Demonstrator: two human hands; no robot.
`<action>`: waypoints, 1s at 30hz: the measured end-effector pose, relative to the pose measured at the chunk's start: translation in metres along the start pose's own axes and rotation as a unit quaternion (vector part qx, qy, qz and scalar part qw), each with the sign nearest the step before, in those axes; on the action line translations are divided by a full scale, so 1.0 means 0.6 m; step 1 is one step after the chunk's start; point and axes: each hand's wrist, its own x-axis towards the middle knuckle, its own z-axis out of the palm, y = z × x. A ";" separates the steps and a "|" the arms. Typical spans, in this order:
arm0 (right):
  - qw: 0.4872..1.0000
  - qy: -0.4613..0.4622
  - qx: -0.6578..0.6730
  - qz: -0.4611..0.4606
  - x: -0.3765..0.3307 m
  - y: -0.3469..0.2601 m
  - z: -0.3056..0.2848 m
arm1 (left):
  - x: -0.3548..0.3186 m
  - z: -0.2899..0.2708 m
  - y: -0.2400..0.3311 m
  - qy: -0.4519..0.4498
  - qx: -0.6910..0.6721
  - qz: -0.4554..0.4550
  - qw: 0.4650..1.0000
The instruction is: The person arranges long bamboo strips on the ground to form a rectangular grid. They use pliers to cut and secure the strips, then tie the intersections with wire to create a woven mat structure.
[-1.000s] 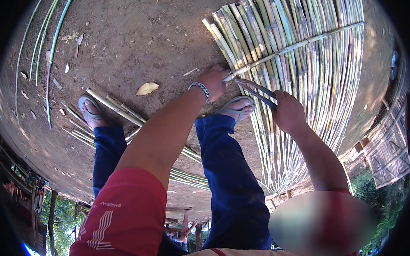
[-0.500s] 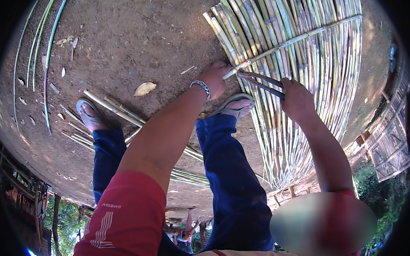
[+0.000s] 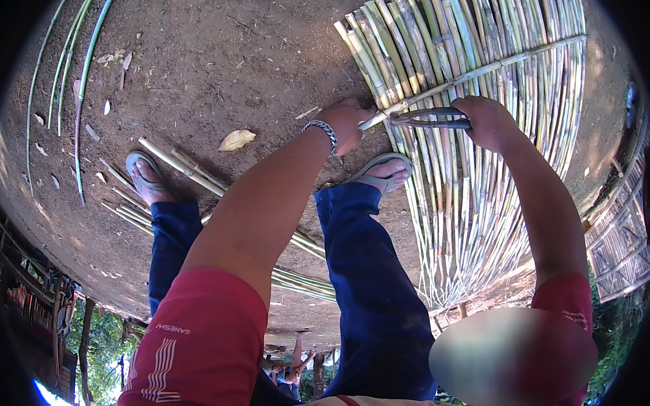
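A pair of dark metal pliers (image 3: 426,118) lies across the near edge of a mat of split bamboo slats (image 3: 481,169), its nose pointing toward the person's left and meeting the end of a thin cross strip (image 3: 478,72) that runs over the slats. The right hand (image 3: 488,120) is wrapped tight around the plier handles. The left hand (image 3: 347,123), with a beaded bracelet (image 3: 324,131) on its wrist, is curled closed right at the plier tip, pinching what looks like the end of that cross strip or a tie there; from here I cannot tell which.

The mat spreads out over the bare earth ground (image 3: 213,64), the slats lying side by side, green and pale yellow, fanning away from the person. A foot in a grey sandal (image 3: 383,174) rests on the mat's left edge, just beneath the left hand. The other sandalled foot (image 3: 146,177) stands well apart on the dirt, beside a loose bundle of bamboo sticks (image 3: 188,168) that passes under the legs in blue trousers (image 3: 371,287). A dry leaf (image 3: 235,139) sits near those sticks. Long green bamboo strips (image 3: 77,83) lie far off to the left. Another woven bamboo panel (image 3: 620,243) shows at the right edge.
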 end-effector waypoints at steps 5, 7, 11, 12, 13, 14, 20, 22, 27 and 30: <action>0.998 0.044 0.017 -0.052 0.035 0.035 0.026 | -0.009 0.008 0.014 0.060 -0.011 -0.038 0.997; 0.997 0.041 0.028 -0.057 0.040 0.041 0.030 | -0.019 0.046 0.039 0.174 0.000 -0.069 0.982; 0.997 -0.009 0.065 -0.036 0.036 0.034 0.020 | -0.040 0.096 0.141 0.317 -0.300 -0.177 0.882; 0.996 -0.025 0.080 -0.029 0.031 0.030 0.020 | -0.045 0.093 0.164 0.244 -0.463 -0.180 0.833; 0.994 -0.024 0.104 -0.032 0.022 0.032 0.029 | -0.034 0.103 0.179 0.202 -0.570 -0.162 0.779; 0.991 -0.019 0.127 -0.033 0.014 0.038 0.038 | -0.023 0.114 0.196 0.157 -0.666 -0.155 0.713; 0.868 -0.256 0.418 0.079 -0.026 0.013 0.041 | 0.058 0.152 0.210 0.145 -0.844 -0.125 0.500; 0.713 -0.325 0.611 0.110 -0.051 -0.006 0.054 | 0.073 0.160 0.206 0.140 -0.865 -0.093 0.474; 0.453 -0.353 0.812 0.098 -0.089 -0.032 0.102 | 0.079 0.130 0.237 0.205 -0.891 -0.159 0.372; 0.761 -0.201 0.605 0.120 -0.104 -0.056 0.042 | 0.082 0.121 0.244 0.203 -0.887 -0.200 0.362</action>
